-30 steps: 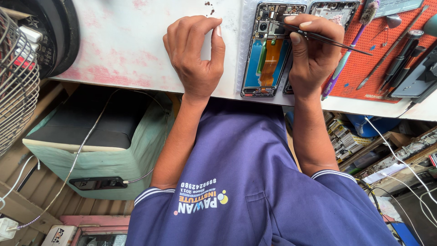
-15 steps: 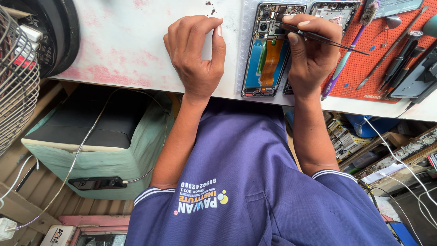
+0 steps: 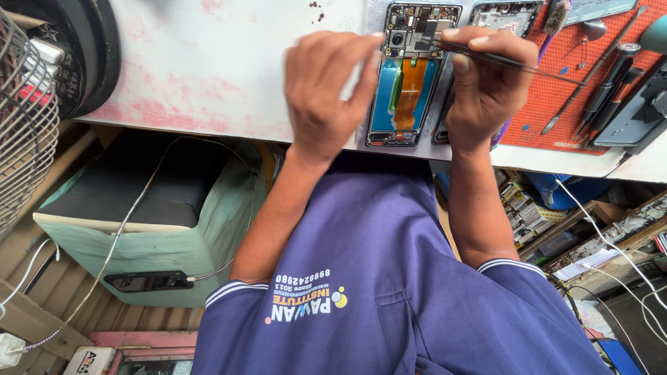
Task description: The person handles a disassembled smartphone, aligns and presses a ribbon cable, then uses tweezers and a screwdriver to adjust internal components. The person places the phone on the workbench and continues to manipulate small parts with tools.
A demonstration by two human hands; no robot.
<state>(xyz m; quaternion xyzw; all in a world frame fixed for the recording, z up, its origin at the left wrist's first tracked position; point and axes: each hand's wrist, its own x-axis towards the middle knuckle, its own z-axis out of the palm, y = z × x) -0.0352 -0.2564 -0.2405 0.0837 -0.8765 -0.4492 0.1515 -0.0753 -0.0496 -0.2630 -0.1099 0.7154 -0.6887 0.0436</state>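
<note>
We see an opened phone (image 3: 410, 76) lying back-side up on the white worktable (image 3: 208, 69), its circuit board at the far end and an orange flex cable running down the blue-edged middle. Our right hand (image 3: 486, 90) is clenched around a pair of thin metal tweezers (image 3: 514, 64), thumb and forefinger pinching the shaft, with the tip reaching left onto the board at the phone's far end. Our left hand (image 3: 326, 94) rests on the table just left of the phone, fingers curled and grasping nothing, the fingertips touching the phone's left edge. A second opened phone frame (image 3: 504, 15) lies just right of the first, partly hidden by the right hand. Further right an orange work mat (image 3: 556, 111) carries several slim tools (image 3: 604, 83). At the far left stand a wire fan guard (image 3: 24, 125) and, under the table, a pale green box (image 3: 139, 236).
</note>
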